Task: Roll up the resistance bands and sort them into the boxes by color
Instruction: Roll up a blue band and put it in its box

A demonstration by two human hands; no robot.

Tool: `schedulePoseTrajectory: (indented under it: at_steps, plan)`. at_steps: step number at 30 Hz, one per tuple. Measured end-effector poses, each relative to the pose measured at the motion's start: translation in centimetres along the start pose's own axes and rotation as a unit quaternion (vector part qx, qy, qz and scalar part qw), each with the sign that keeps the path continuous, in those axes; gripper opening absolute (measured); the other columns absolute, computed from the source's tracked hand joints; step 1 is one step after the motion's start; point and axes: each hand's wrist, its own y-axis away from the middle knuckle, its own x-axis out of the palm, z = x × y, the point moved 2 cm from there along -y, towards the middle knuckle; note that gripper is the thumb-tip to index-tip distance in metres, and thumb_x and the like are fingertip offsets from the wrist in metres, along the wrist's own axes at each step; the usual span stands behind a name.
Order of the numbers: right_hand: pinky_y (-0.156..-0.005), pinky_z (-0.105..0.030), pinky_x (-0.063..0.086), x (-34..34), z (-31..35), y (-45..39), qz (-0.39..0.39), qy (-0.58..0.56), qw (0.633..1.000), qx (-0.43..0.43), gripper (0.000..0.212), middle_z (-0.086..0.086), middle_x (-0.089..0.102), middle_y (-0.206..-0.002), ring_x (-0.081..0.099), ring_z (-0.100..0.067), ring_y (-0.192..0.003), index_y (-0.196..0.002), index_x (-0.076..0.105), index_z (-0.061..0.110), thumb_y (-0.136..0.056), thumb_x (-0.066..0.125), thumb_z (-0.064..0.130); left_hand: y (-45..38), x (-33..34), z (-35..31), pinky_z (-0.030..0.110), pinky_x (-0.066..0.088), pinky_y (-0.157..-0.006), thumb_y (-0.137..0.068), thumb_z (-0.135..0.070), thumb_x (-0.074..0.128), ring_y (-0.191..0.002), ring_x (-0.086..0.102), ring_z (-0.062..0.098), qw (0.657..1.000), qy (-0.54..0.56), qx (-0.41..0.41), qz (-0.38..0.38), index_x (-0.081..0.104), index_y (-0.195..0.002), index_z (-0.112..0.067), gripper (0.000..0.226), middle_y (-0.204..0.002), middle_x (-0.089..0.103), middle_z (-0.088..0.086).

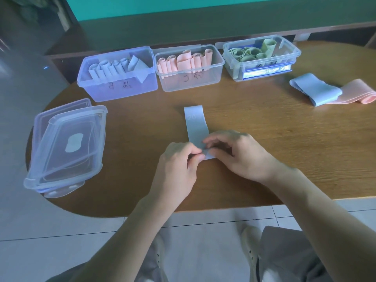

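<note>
Head view: left hand (179,159), right hand (234,151) grip pinching blue band (195,127) near end.

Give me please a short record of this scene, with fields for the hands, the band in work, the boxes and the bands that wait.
hands: left hand and right hand pinch the near end of the blue band
band in work: flat on the table, rolling just begun
boxes: blue box, pink box, green box, all open, with rolls inside
waiting: blue loose band, pink loose band
lids: stacked lids
</note>
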Motion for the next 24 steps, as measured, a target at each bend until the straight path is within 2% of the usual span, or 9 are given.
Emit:
schedulePoseTrajectory:
  at_steps: [4, 6, 8, 11, 14, 19, 24]
  plan:
    - [-0.084, -0.01, 0.044, -0.1, -0.3, -0.1, -0.003, -0.008, 1.0, 0.018, 0.015, 0.013, 0.071, -0.097, 0.063, 0.0, -0.093, -0.105, 0.071, 0.019, -0.093, 0.07, 0.009, 0.2, 0.0, -0.1, 0.027, 0.047, -0.065, -0.089, -0.012, 0.078, -0.075, 0.058, 0.017, 1.0, -0.022, 0.016, -0.011, 0.074, -0.086, -0.009, 0.005, -0.084, 0.064, 0.0]
    - [-0.081, -0.011, 0.041, 0.0, -0.3, -0.1, -0.009, 0.008, 1.0, 0.015, 0.01, 0.016, 0.068, -0.092, 0.06, -0.002, -0.089, -0.097, 0.071, 0.021, -0.093, 0.071, 0.013, 0.2, 0.0, 0.0, 0.027, 0.049, -0.064, -0.091, -0.014, 0.075, -0.075, 0.058, 0.016, 1.0, -0.022, 0.014, -0.007, 0.075, -0.089, -0.009, 0.004, -0.091, 0.061, 0.002]
    - [-0.082, -0.01, 0.039, 0.1, -0.5, -0.1, -0.027, 0.025, 0.999, 0.008, 0.007, 0.013, 0.066, -0.095, 0.058, -0.002, -0.089, -0.095, 0.074, 0.021, -0.092, 0.072, 0.014, 0.1, -0.1, 0.2, 0.029, 0.051, -0.063, -0.091, -0.017, 0.074, -0.074, 0.059, 0.015, 1.0, -0.021, 0.01, 0.008, 0.076, -0.093, -0.01, 0.007, -0.092, 0.061, 0.001]
    - [-0.081, -0.011, 0.039, -0.1, -0.8, -0.3, -0.043, 0.018, 0.999, 0.012, 0.007, 0.006, 0.059, -0.102, 0.057, -0.004, -0.091, -0.096, 0.078, 0.019, -0.09, 0.075, 0.017, -0.1, -0.2, 0.6, 0.025, 0.05, -0.065, -0.088, -0.021, 0.078, -0.075, 0.057, 0.01, 1.0, -0.009, -0.008, 0.026, 0.078, -0.099, -0.013, 0.014, -0.093, 0.062, 0.0]
    - [-0.08, -0.016, 0.045, 0.0, -0.6, -0.3, -0.032, 0.012, 0.999, 0.006, 0.008, 0.007, 0.065, -0.096, 0.061, -0.006, -0.086, -0.097, 0.078, 0.018, -0.09, 0.076, 0.023, -0.5, 0.0, 1.0, 0.024, 0.048, -0.066, -0.088, -0.021, 0.079, -0.075, 0.055, 0.009, 1.0, -0.012, -0.012, 0.02, 0.08, -0.097, -0.013, 0.013, -0.091, 0.063, 0.003]
    - [-0.074, -0.009, 0.041, 0.1, -0.7, -0.9, -0.043, -0.004, 0.999, 0.033, 0.012, 0.009, 0.068, -0.089, 0.061, -0.002, -0.079, -0.094, 0.08, 0.02, -0.083, 0.082, 0.026, -1.0, 0.2, 1.3, 0.021, 0.049, -0.07, -0.085, -0.019, 0.082, -0.079, 0.056, 0.01, 1.0, -0.002, -0.018, -0.002, 0.08, -0.095, -0.012, 0.014, -0.091, 0.067, 0.004]
    - [-0.072, -0.006, 0.038, 0.1, -1.0, -1.2, -0.039, -0.016, 0.997, 0.06, 0.011, 0.014, 0.065, -0.086, 0.058, 0.006, -0.078, -0.092, 0.08, 0.022, -0.083, 0.083, 0.026, -1.2, -0.2, 1.0, 0.023, 0.051, -0.069, -0.084, -0.021, 0.083, -0.077, 0.063, 0.007, 1.0, 0.021, -0.002, -0.011, 0.079, -0.089, -0.015, 0.008, -0.085, 0.073, -0.006]
